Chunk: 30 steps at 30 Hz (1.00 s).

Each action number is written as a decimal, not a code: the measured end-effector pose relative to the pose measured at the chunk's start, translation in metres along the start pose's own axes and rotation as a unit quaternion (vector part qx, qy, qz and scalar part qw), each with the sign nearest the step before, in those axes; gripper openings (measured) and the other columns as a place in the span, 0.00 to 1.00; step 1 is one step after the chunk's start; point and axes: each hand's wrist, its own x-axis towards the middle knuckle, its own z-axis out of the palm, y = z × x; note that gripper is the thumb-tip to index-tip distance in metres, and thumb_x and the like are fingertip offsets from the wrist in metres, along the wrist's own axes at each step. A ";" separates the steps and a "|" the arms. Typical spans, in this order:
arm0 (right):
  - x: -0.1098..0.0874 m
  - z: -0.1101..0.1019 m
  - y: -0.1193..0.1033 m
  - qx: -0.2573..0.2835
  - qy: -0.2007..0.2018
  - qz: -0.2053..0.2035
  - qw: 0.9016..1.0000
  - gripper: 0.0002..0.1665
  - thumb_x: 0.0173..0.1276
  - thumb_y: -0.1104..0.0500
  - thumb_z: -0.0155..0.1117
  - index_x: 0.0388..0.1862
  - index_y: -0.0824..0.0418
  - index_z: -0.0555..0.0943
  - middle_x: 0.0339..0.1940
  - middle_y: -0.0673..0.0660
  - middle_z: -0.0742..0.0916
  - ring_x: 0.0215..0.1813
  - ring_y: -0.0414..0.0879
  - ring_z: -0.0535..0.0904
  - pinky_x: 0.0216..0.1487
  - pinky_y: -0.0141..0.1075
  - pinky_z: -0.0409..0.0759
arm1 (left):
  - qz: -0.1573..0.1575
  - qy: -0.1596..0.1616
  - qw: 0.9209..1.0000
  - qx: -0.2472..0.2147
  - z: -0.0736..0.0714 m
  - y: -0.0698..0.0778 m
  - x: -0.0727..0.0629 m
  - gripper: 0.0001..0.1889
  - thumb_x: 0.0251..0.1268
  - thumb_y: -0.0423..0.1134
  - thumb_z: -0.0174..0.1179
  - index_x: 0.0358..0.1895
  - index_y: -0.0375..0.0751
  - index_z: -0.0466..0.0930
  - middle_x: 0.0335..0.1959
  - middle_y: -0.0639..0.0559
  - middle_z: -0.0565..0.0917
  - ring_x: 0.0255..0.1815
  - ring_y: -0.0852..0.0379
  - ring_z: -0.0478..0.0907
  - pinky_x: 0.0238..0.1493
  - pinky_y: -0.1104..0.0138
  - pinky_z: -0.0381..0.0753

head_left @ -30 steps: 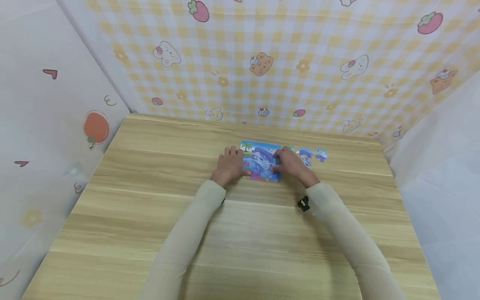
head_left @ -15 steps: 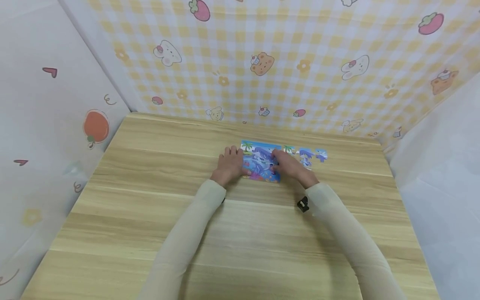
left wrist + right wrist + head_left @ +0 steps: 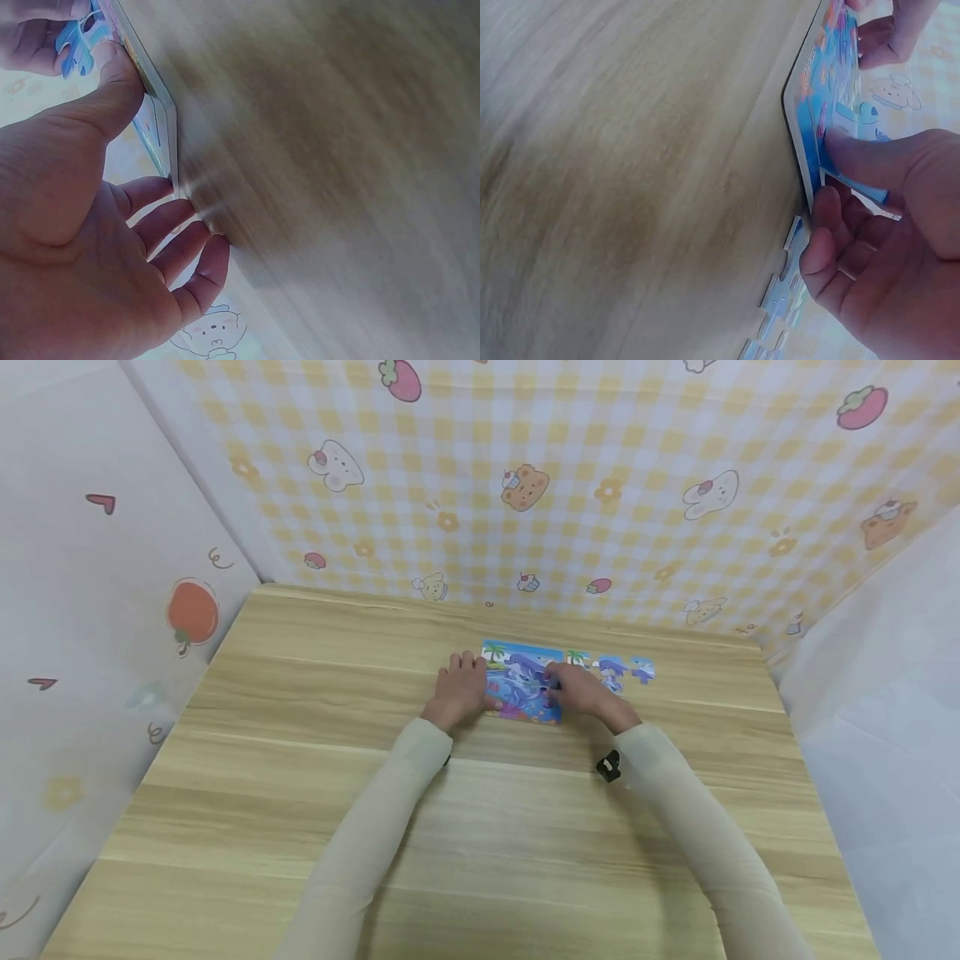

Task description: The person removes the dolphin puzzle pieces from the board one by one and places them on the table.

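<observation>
A flat jigsaw puzzle [image 3: 519, 700] with a dolphin and sea picture lies on the table between the hands. My left hand [image 3: 459, 687] rests at its left edge, thumb on the picture and the other fingers loosely bent against the edge and tabletop. At the right side, my right hand [image 3: 587, 690] pinches a blue puzzle piece [image 3: 73, 46] that stands tilted up from the picture in the left wrist view. The right thumb [image 3: 855, 154] lies over the puzzle, and the other fingers curl by its edge. Part of the piece is hidden behind the fingers.
Right of the puzzle lie loose or partly joined pieces: one with a palm tree [image 3: 577, 657], dolphin pieces [image 3: 611, 672] and a small blue-purple one [image 3: 642, 670]. The wooden table [image 3: 480, 835] ends at a checked cloth backdrop [image 3: 450, 477].
My right hand has shifted slightly down from the puzzle's upper right, uncovering the palm tree piece. The left hand stays in place.
</observation>
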 end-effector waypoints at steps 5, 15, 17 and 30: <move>0.001 0.000 -0.001 -0.009 -0.004 0.005 1.000 0.17 0.71 0.61 0.62 0.54 0.70 0.76 0.48 0.66 0.85 0.43 0.54 0.79 0.52 0.51 0.76 | -0.001 0.002 1.000 -0.001 0.000 0.000 0.000 0.37 0.58 0.61 0.65 0.61 0.38 0.66 0.47 0.47 0.62 0.50 0.49 0.57 0.46 0.61 0.61; 0.003 0.000 -0.008 -0.016 -0.046 0.038 0.998 0.14 0.77 0.56 0.56 0.51 0.65 0.69 0.35 0.57 0.78 0.34 0.49 0.70 0.38 0.41 0.69 | 0.002 0.001 1.000 -0.010 0.001 -0.001 0.001 0.37 0.59 0.61 0.65 0.61 0.38 0.66 0.46 0.47 0.61 0.50 0.49 0.57 0.46 0.61 0.59; 0.003 -0.001 -0.009 -0.017 -0.051 0.037 0.998 0.15 0.77 0.56 0.55 0.51 0.66 0.68 0.34 0.57 0.76 0.33 0.49 0.69 0.37 0.40 0.68 | 0.002 0.001 1.000 -0.010 0.001 -0.001 0.001 0.36 0.59 0.60 0.65 0.61 0.38 0.66 0.46 0.47 0.61 0.50 0.49 0.57 0.45 0.62 0.58; -0.004 -0.007 0.004 0.070 -0.039 0.000 0.997 0.14 0.77 0.60 0.53 0.50 0.68 0.63 0.30 0.56 0.72 0.31 0.48 0.66 0.36 0.39 0.66 | 0.001 0.001 1.000 -0.008 0.000 0.000 0.001 0.37 0.58 0.60 0.65 0.61 0.38 0.66 0.47 0.46 0.62 0.50 0.48 0.57 0.46 0.61 0.59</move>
